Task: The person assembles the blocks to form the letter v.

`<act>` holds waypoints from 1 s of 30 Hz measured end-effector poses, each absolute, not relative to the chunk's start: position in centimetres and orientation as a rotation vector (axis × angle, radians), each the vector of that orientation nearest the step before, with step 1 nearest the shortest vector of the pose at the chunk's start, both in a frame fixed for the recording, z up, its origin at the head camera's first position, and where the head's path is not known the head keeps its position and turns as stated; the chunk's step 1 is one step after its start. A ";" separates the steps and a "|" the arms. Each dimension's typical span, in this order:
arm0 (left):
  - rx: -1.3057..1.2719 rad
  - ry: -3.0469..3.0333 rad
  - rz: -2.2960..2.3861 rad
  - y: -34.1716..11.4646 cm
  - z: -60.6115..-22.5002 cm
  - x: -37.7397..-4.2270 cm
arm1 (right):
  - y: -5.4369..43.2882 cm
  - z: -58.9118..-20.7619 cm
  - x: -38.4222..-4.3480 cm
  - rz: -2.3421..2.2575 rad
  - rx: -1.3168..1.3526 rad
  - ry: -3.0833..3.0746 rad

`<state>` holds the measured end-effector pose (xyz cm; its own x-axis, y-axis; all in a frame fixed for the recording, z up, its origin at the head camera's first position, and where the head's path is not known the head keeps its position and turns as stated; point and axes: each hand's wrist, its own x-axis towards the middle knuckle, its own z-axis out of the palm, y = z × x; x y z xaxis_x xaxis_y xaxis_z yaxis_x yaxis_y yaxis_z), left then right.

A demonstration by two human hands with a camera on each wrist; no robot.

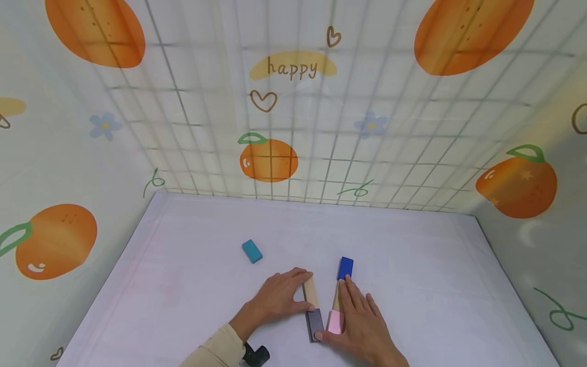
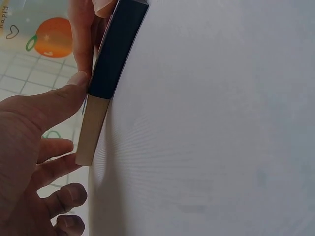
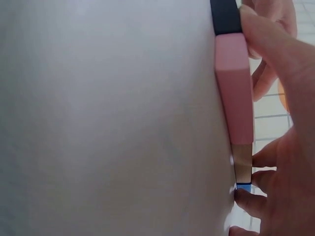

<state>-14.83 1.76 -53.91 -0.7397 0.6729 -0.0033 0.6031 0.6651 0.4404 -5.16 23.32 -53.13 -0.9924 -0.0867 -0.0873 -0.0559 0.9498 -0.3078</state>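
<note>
My left hand [image 1: 277, 298] holds a plain wooden block [image 1: 310, 293] between the index finger at its far end and the thumb at its near end. A dark grey block [image 1: 314, 326] continues that row toward me, end to end with the wood. My right hand [image 1: 364, 323] lies along the right row with its fingers extended, its thumb touching the grey block's near end. In that row a pink block [image 1: 335, 322], a second wooden block [image 1: 337, 300] and a blue block [image 1: 346, 267] line up. Right fingertips [image 3: 251, 202] touch near the blue end.
A teal block [image 1: 252, 251] lies apart on the white tabletop [image 1: 183, 285], beyond my left hand. A patterned cloth wall [image 1: 302, 117] with oranges and grid lines stands behind the table and along its sides. A black wrist device [image 1: 256, 355] shows by the left sleeve.
</note>
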 end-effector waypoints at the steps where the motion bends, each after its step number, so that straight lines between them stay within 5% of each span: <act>1: 1.049 2.710 0.638 1.7 -53.9 -14.9 | 23.3 -53.2 -5.1 -0.473 -0.109 3.002; 30: 0.950 2.824 0.732 -1.5 -53.3 -16.7 | 23.2 -52.9 -5.2 -0.445 -0.083 2.983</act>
<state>-16.67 -1.47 -53.28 -0.8059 0.5866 0.0798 0.5516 0.6950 0.4612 -5.18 23.17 -52.92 -0.9907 -0.0724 -0.1150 -0.0357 0.9551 -0.2940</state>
